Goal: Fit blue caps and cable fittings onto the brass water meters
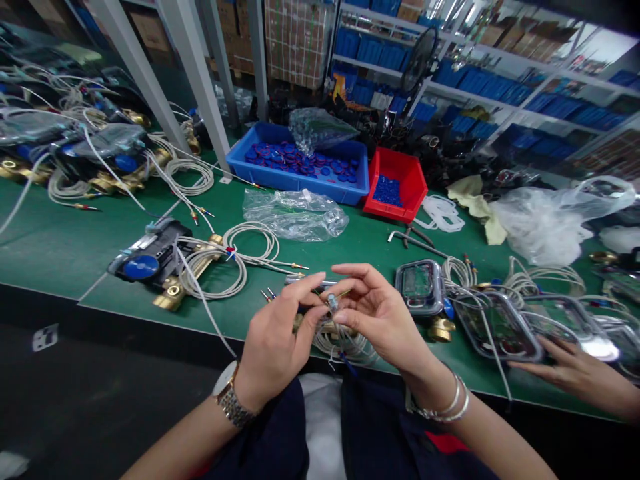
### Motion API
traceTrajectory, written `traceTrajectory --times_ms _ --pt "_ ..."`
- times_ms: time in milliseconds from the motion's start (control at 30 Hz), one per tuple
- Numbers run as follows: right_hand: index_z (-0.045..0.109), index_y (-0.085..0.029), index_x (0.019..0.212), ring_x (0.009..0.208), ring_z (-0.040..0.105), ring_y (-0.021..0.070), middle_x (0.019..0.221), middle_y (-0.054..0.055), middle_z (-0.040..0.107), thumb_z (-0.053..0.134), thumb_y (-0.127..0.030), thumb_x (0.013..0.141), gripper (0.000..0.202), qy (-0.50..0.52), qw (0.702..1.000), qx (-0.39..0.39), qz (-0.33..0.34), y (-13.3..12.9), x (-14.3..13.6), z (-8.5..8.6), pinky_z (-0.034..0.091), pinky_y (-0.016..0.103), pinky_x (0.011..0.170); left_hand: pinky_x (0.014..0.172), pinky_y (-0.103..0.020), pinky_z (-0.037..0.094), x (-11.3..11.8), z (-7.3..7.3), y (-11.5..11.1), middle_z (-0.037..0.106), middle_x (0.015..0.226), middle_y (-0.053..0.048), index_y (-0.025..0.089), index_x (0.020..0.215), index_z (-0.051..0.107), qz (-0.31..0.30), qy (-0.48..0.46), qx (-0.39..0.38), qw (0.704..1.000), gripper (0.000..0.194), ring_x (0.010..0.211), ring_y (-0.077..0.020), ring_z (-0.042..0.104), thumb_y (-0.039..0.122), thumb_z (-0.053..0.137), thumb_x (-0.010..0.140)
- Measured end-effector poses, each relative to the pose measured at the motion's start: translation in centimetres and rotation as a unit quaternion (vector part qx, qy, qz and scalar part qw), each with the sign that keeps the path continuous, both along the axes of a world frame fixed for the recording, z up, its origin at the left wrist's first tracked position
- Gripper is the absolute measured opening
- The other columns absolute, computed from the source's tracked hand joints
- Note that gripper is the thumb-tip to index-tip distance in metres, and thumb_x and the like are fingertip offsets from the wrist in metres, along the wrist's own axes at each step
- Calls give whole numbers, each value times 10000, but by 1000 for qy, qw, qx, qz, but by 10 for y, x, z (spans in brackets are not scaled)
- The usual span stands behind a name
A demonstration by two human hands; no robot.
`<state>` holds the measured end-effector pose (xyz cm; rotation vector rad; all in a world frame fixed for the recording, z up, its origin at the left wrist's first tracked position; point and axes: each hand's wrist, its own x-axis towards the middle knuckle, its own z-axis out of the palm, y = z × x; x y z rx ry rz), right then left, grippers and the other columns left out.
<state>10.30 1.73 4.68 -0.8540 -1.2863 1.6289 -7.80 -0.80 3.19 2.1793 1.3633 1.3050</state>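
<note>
Head camera view shows a small fitting (333,303) just below the middle of the frame, pale grey with a slight shine. It looks short and narrow, and its finer shape is too small and too covered by fingers to tell. Thin yellowish wire shows close by. Beneath it, partly hidden, lie brass parts and a coiled pale cable (350,348) at the worktop's near edge.

The fitting is between the two hands, above that coil. The right hand (383,320), to its right, pinches it with the thumb in front and the other fingers curved behind. The left hand (280,333), to its left, has its thumb and forefinger bent in close to the fitting; whether their tips grip anything, I cannot tell. A watch (230,393) is on the left wrist, and bracelets (453,403) are on the right one.

On the green worktop (125,297), left of the hands, sits a dark device (160,250) with a blue disc, brass fittings and looped cable. More such assemblies fill the upper left. Above centre, a blue bin (300,175) holds blue discs, beside a red bin (400,175) of small blue pieces; a clear plastic bag (295,215) lies in front of the blue one. Right of the hands is a clear-covered unit (420,287), and at lower right another person's hand (575,373) touches a similar unit.
</note>
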Motion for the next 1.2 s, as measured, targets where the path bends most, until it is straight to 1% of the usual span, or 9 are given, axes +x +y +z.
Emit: traceTrajectory --times_ms 200,267,400,500,633,833,1033,1133,1200 --pt "478 -279 1336 905 624 183 1021 24 672 780 -269 845 576 -217 947 224 -75 -1 -4 7 514 332 824 876 -260 548 -7 -1 1 748 1118 -38 234 1377 558 -16 105 46 993 435 961 -152 713 92 539 966" --pt "499 -238 1286 955 597 209 1087 74 647 696 -284 914 423 -303 885 344 -75 1 -2 4 500 361 834 897 -238 536 -8 3 1 758 1115 -26 212 1263 631 8 77 51 996 327 971 -144 721 115 584 954" --pt "611 -209 967 909 521 230 1031 104 620 473 -250 1016 152 -488 690 532 -46 9 3 2 438 379 771 854 -205 534 -9 11 2 769 1077 -5 206 1139 679 3 55 -7 998 202 938 -129 732 163 588 963" --pt "623 -211 918 877 491 223 999 96 606 432 -248 1024 222 -520 633 573 -38 14 6 6 416 363 741 872 -203 535 -14 14 6 757 1145 -23 209 1219 665 -51 55 -58 996 263 993 -129 729 185 543 988" --pt "625 -199 940 944 474 239 1022 108 593 408 -213 1014 229 -500 634 589 -14 14 2 12 432 380 796 840 -239 538 -20 19 11 764 1093 -24 222 1176 703 -77 76 -52 993 265 969 -134 717 178 524 987" --pt "512 -198 780 909 472 207 894 67 552 363 -230 1045 306 -432 797 419 -52 11 -11 18 456 372 832 1058 -504 360 -12 27 10 790 920 32 313 1043 747 69 169 120 976 196 776 -186 681 200 659 910" --pt "590 -204 921 1187 399 296 1164 131 549 470 -247 995 148 -481 697 523 -93 17 -8 14 374 483 1002 989 -550 335 -7 22 8 788 941 2 296 1062 747 90 198 103 971 202 1017 -297 573 206 642 916" --pt "557 -198 862 947 451 238 929 87 558 392 -208 1018 227 -478 729 483 -89 20 -8 6 416 411 882 941 -506 384 -4 21 7 789 955 -2 260 1078 746 112 190 116 969 197 1043 -303 539 211 656 910" --pt "568 -189 916 982 453 240 1010 102 574 408 -237 1026 200 -470 734 483 -92 22 -7 2 414 412 902 944 -515 383 -4 22 8 785 994 -7 255 1101 742 111 192 89 971 207 1044 -306 528 223 642 922"
